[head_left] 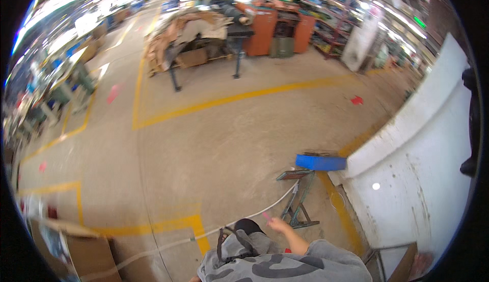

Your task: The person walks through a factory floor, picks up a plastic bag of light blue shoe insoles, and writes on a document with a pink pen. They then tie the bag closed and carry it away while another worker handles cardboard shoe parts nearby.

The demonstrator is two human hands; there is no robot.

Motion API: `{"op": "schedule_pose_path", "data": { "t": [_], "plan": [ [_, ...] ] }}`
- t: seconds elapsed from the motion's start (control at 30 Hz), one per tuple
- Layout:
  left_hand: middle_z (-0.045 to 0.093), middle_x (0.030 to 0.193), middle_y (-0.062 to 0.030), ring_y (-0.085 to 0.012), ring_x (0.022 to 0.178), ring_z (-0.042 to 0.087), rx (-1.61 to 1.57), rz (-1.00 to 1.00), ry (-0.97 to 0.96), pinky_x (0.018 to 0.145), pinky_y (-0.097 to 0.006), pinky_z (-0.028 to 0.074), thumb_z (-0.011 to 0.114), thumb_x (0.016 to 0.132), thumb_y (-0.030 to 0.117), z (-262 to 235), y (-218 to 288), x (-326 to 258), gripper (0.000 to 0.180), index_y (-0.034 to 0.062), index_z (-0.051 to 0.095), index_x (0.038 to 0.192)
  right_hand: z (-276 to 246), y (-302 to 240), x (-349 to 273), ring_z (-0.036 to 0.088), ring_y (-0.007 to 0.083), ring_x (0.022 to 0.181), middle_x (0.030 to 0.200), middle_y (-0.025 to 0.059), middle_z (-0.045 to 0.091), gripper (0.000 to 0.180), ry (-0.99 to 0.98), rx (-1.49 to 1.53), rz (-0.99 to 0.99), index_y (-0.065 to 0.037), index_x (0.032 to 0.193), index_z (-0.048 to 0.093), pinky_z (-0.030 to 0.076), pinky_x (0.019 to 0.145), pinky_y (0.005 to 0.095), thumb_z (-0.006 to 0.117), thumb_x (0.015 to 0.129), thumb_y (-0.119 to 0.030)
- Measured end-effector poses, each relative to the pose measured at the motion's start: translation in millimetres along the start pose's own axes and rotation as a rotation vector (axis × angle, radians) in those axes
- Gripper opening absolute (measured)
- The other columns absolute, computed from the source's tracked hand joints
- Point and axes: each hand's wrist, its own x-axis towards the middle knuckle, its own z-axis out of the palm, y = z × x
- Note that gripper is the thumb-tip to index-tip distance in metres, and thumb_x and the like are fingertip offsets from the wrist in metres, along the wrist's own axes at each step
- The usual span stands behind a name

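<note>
My right hand (277, 224) is held out in front of my grey shirt (285, 266), its fingers closed on a slim pink object (266, 216) too small and blurred to name. The hand appears above the floor, just left of a green metal stand (300, 208). Of my left arm, only a sliver of skin (195, 279) shows at the lower edge; its fingers are hidden. A dark rounded shape (248, 226) lies beyond the shirt front, perhaps a shoe.
A blue bin (321, 162) sits by the stand, next to a white panel (407, 180). A pale hose (168, 242) crosses the floor. Cardboard boxes (89, 256) stand at lower left. Farther off are a loaded table (204, 42), orange cabinets (262, 31) and shelves (331, 27).
</note>
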Motion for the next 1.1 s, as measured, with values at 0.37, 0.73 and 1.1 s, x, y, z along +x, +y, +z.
{"op": "schedule_pose_path", "data": {
  "t": [0.37,0.73,1.1],
  "plan": [
    [0.068,0.098,-0.0106,-0.0210,0.068,0.053,0.042,0.215,-0.090,0.056,-0.037,0.046,0.064,0.096,0.041,-98.6,466.0,208.3,0.050,0.0140,0.065,0.138,-6.6,-28.2,142.6,0.071,0.0306,0.096,0.105,0.0181,0.077,0.061,-0.179,-0.009,0.253,-0.002,0.109,0.081,0.053,0.085,0.0514,0.062,0.099,-0.059],
    [0.071,0.099,-0.0221,-0.0305,0.075,0.070,-0.388,0.143,0.096,0.061,-0.047,0.057,0.064,0.092,0.015,-217.6,662.5,324.9,0.043,0.0022,0.064,0.133,-204.4,-681.3,528.5,0.075,0.0375,0.094,0.101,0.0186,0.079,0.040,0.198,-0.118,-0.253,-0.006,0.114,0.076,0.057,0.082,0.0495,0.059,0.101,-0.039],
    [0.073,0.100,-0.0203,-0.0322,0.079,0.072,-0.269,-0.152,0.013,0.065,-0.048,0.060,0.064,0.094,0.021,-369.4,849.0,439.6,0.037,-0.0031,0.066,0.123,-107.2,-918.1,734.3,0.059,0.0233,0.058,0.071,0.0065,0.062,0.036,-0.348,-0.188,0.005,-0.004,0.099,0.071,0.045,0.051,0.0452,0.065,0.099,-0.040]
  ]
}}
